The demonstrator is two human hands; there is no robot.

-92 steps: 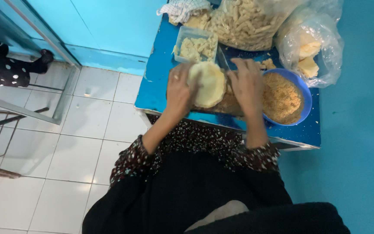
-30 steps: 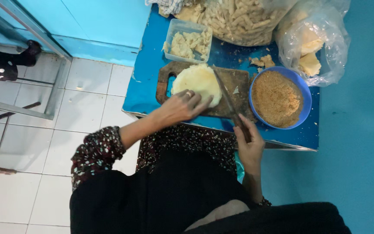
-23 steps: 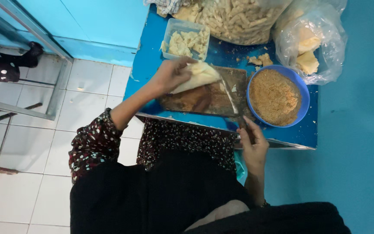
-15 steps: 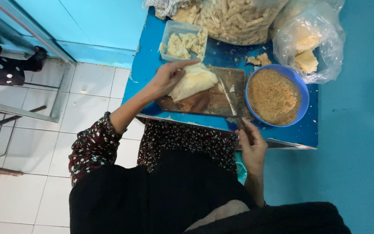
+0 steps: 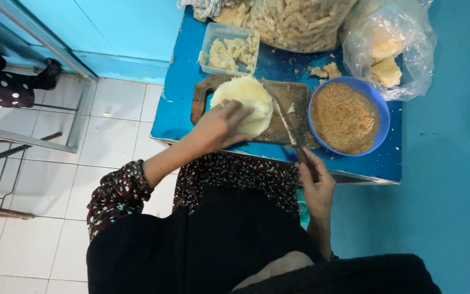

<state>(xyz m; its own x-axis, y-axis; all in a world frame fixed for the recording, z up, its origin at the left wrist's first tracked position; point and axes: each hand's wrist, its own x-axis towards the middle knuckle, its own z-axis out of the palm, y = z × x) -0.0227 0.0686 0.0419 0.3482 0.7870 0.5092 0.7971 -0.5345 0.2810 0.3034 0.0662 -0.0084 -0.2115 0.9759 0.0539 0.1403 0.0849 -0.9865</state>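
Note:
A pale round slab of dough (image 5: pixel 246 97) lies flat on a dark wooden cutting board (image 5: pixel 292 95) on the blue table (image 5: pixel 175 103). My left hand (image 5: pixel 221 124) rests on the dough's near edge with fingers spread over it. My right hand (image 5: pixel 315 184) is at the table's front edge, closed around the handle of a knife (image 5: pixel 285 124) whose blade lies across the board just right of the dough.
A blue bowl of brown crumbs (image 5: pixel 345 115) stands right of the board. Behind it are a clear tub of dough pieces (image 5: pixel 229 50), a big bag of pale sticks (image 5: pixel 295 22) and a plastic bag with yellowish chunks (image 5: pixel 390 46). White tiled floor and a metal frame (image 5: pixel 33 139) lie left.
My left hand had lifted and tilted the dough slab off the board; now the slab lies flat again under my hand. The right hand stays on the knife.

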